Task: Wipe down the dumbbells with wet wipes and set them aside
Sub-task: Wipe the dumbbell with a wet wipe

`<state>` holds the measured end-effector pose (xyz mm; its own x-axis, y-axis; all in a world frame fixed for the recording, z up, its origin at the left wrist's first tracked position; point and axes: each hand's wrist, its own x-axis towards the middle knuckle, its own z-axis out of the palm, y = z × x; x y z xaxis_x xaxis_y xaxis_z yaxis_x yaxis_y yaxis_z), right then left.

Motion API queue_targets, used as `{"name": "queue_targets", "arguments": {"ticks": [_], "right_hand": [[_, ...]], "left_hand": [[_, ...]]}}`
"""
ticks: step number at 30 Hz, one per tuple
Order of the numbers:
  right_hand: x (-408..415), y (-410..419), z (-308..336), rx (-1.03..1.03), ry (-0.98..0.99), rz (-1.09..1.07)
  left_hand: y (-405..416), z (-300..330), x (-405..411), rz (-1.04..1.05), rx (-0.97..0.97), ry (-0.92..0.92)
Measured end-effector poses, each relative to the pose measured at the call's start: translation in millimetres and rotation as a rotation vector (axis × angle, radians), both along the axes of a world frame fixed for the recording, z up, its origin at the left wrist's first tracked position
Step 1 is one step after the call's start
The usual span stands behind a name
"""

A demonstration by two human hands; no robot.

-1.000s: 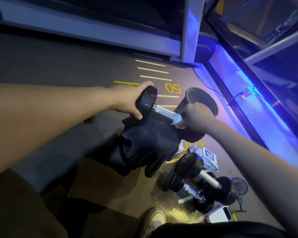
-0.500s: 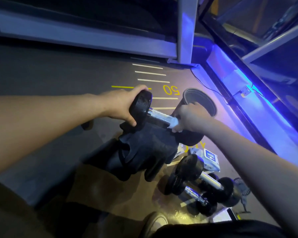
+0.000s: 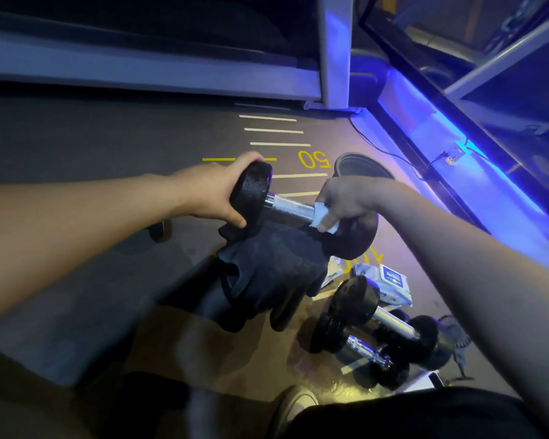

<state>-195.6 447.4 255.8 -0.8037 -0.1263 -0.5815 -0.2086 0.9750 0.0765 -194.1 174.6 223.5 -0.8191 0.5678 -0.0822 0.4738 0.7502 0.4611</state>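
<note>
The dumbbell (image 3: 301, 213) hangs in the air above the floor (image 3: 108, 147); left hand (image 3: 213, 194) cups its wet head, right hand (image 3: 346, 201) pinches a wipe (image 3: 322, 215) round the bar; a slick head could slip and drop onto the two dumbbells (image 3: 377, 331) below.

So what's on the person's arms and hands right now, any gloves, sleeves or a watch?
Nothing is worn on them. The left hand and right hand are bare, no gloves, and no rings that I can make out in this dim blue light. Both forearms are bare as far as the frame shows, with no sleeves, watch or wristband. A dark black glove lies unworn below the hands.
</note>
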Motion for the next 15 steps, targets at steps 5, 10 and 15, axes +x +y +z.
{"name": "queue_targets", "arguments": {"ticks": [5,10,15], "right_hand": [[-7.3,-9.7,-1.9,0.066,-0.052,-0.023],[23.4,-18.1,-10.1,0.197,0.264,0.112],[55.5,-26.0,-33.0,0.370,0.605,0.179]], "left_hand": [[0.4,4.2,2.2,-0.010,0.017,-0.001],[1.0,1.9,2.9,0.011,0.000,-0.010],[0.7,2.9,4.0,0.014,0.010,-0.020]]}}
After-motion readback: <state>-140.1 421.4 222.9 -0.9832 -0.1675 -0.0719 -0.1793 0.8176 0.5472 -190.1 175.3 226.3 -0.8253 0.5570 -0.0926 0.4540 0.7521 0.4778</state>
